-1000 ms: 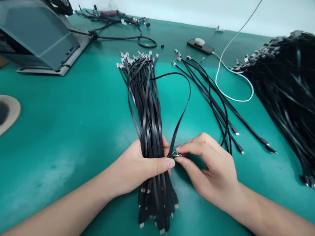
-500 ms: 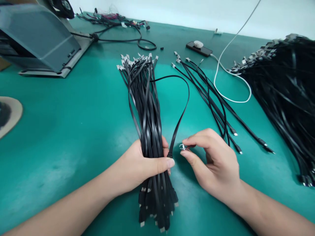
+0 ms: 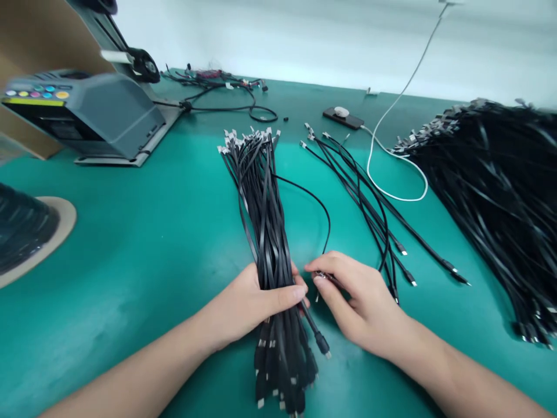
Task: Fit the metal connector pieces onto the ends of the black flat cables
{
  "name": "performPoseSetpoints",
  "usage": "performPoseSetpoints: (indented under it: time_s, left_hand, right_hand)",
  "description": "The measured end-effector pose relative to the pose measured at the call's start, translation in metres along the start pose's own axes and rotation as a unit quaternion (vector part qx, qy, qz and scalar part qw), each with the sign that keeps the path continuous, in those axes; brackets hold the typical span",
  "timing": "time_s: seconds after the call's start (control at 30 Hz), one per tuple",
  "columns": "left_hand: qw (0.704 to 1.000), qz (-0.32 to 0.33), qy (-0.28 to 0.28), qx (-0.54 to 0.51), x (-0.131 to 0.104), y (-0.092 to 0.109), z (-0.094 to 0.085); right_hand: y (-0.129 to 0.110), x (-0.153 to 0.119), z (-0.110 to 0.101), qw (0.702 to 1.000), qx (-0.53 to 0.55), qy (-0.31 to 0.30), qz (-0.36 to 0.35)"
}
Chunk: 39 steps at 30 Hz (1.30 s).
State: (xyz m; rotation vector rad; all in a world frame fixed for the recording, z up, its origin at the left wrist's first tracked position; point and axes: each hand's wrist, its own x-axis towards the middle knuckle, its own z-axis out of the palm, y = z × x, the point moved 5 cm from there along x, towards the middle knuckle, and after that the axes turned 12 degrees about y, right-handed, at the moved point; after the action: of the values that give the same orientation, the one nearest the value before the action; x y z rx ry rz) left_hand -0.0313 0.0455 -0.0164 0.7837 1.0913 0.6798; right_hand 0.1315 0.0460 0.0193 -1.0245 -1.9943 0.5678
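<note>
A thick bundle of flat black cables [image 3: 272, 232] stretches away from me over the green table. Its silver plugs point to the far end and its black-bodied connectors fan out at the near end. My left hand [image 3: 261, 302] wraps round the bundle's lower half, thumb on top. One cable with a black connector [image 3: 322, 343] sticks out to the right below that thumb. Just right of the bundle, my right hand [image 3: 359, 299] pinches a small shiny metal piece [image 3: 321, 274] between thumb and forefinger. A loose cable [image 3: 319, 203] arcs from the bundle to behind those fingertips.
Several separate black cables [image 3: 369, 203] lie to the right. Beyond them is a large cable pile [image 3: 491, 197]. A phone [image 3: 346, 120] with a white cord [image 3: 369, 157] sits at the back. A grey machine [image 3: 117, 113] and a cable spool [image 3: 65, 217] stand left.
My right hand has moved slightly down, still pinching the small metal piece. The loose cable's end has left my left thumb and now reaches my right fingers. The view has tilted up and left.
</note>
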Motion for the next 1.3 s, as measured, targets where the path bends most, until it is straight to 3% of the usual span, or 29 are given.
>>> performPoseSetpoints:
  time_s: [0.13,0.23,0.3,0.33,0.4,0.47,0.53,0.73,0.97,1.3]
  left_hand:
    - [0.999,-0.004,0.016,-0.038,-0.003,0.000,-0.001]
    - [0.998,0.011,0.006,-0.066,-0.005,0.000,-0.001]
    - [0.996,0.016,-0.001,-0.083,-0.005,0.000,-0.002]
    - [0.996,0.019,-0.002,-0.085,-0.005,0.000,-0.002]
    - [0.997,0.030,-0.004,-0.069,-0.004,0.000,-0.003]
    - [0.998,0.045,0.000,-0.044,-0.003,0.000,-0.003]
    - [0.998,0.052,0.006,-0.024,-0.002,0.000,-0.004]
    - [0.998,0.066,0.017,0.007,-0.001,0.003,-0.002]
    - [0.997,0.071,0.012,0.008,0.001,0.002,-0.002]
    - [0.996,0.059,0.063,0.031,-0.002,0.000,0.000]
  right_hand:
    - [0.037,0.007,-0.024,0.981,-0.191,-0.002,0.036]
    - [0.044,0.011,-0.043,0.955,-0.283,0.085,0.029]
    - [0.031,0.012,-0.045,0.965,-0.232,0.118,0.018]
    - [0.022,0.011,-0.040,0.978,-0.179,0.103,0.020]
    - [0.006,0.006,-0.023,0.997,-0.054,0.010,0.054]
    - [-0.007,-0.003,-0.005,0.991,0.035,-0.079,0.103]
    - [-0.012,-0.010,0.005,0.982,0.069,-0.111,0.137]
    - [-0.009,-0.013,0.011,0.977,0.094,-0.061,0.180]
    - [-0.008,-0.014,0.017,0.971,0.094,-0.071,0.207]
    - [-0.004,-0.011,0.031,0.958,0.128,-0.006,0.256]
